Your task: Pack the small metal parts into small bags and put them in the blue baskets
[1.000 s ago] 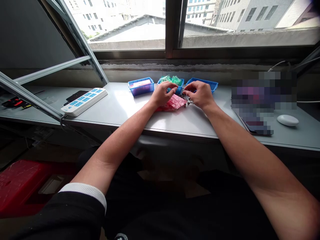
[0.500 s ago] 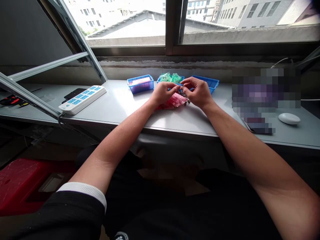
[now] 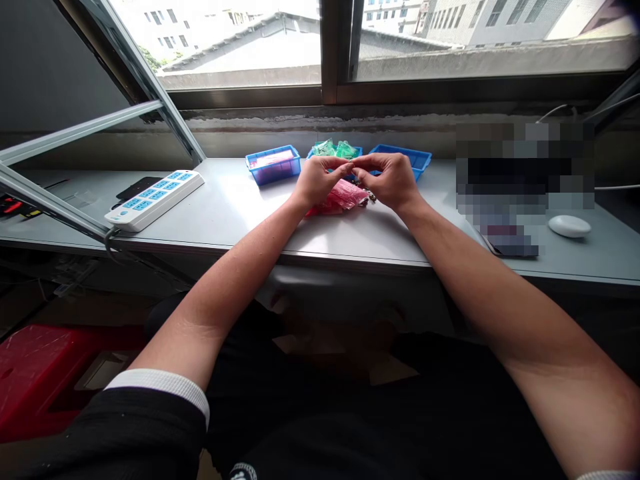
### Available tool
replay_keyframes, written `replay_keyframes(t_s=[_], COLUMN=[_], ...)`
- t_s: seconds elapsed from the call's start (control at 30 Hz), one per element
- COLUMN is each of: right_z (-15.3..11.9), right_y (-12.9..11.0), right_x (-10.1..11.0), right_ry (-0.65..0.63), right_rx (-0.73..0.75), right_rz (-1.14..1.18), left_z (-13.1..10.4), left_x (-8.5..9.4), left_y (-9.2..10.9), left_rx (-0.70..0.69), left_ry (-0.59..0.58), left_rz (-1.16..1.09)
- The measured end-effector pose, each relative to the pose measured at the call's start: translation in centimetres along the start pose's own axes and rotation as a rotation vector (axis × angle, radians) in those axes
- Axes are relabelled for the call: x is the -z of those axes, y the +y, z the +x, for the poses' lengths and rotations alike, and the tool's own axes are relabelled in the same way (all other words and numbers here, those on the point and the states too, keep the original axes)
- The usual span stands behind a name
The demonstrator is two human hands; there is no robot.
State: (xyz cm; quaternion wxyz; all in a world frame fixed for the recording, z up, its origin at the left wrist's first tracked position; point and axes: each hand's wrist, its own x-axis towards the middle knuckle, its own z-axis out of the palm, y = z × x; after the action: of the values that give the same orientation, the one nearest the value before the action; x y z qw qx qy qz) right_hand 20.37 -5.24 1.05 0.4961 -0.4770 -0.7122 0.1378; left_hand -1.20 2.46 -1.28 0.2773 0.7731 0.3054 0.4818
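My left hand (image 3: 320, 179) and my right hand (image 3: 391, 179) meet fingertip to fingertip above the table. Both are closed in a pinch; whatever lies between the fingertips is too small to make out. Beneath them rests a crumpled red plastic bag (image 3: 340, 199), with small dark metallic pieces (image 3: 370, 195) at its right end. Just behind the hands stands a blue tray (image 3: 311, 153) heaped with green plastic packets (image 3: 345, 150). To its right a second blue tray (image 3: 419, 162) is partly hidden by my right hand. A third blue tray (image 3: 274, 175), at the left, holds pink packets (image 3: 273, 159).
A white power strip (image 3: 155, 200) lies on the left of the grey table (image 3: 235, 220), beside a metal frame (image 3: 180, 130). On the right are a white mouse (image 3: 570, 227) and a blurred-out area. A red stool (image 3: 40, 373) stands at the lower left.
The view has shifted slightly, so the table items sit a little further left. My fingertips have come closer together, and my right hand's fingers lie flatter over the bag.
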Motion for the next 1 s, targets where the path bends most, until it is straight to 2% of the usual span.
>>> replay_keyframes(t_s=[0.33, 0.6, 0.73, 0.83, 1.0], right_z=[0.0, 0.6, 0.7, 0.7, 0.5], right_y=[0.5, 1.5, 1.9, 2.1, 2.5], right_x=[-0.3, -0.7, -0.9, -0.9, -1.0], right_ry=[0.015, 0.07, 0.108, 0.134, 0.073], right_rx=[-0.058, -0.003, 0.029, 0.047, 0.067], right_rz=[0.014, 0.035, 0.035, 0.021, 0.034], left_z=[0.1, 0.0, 0.0, -0.1, -0.2], left_x=[-0.4, -0.6, -0.5, -0.4, -0.4], left_y=[-0.1, -0.3, 0.0, 0.3, 0.6], left_rx=[0.024, -0.037, -0.004, 0.03, 0.064], left_ry=[-0.003, 0.009, 0.013, -0.026, -0.034], left_rz=[-0.021, 0.004, -0.018, -0.041, -0.048])
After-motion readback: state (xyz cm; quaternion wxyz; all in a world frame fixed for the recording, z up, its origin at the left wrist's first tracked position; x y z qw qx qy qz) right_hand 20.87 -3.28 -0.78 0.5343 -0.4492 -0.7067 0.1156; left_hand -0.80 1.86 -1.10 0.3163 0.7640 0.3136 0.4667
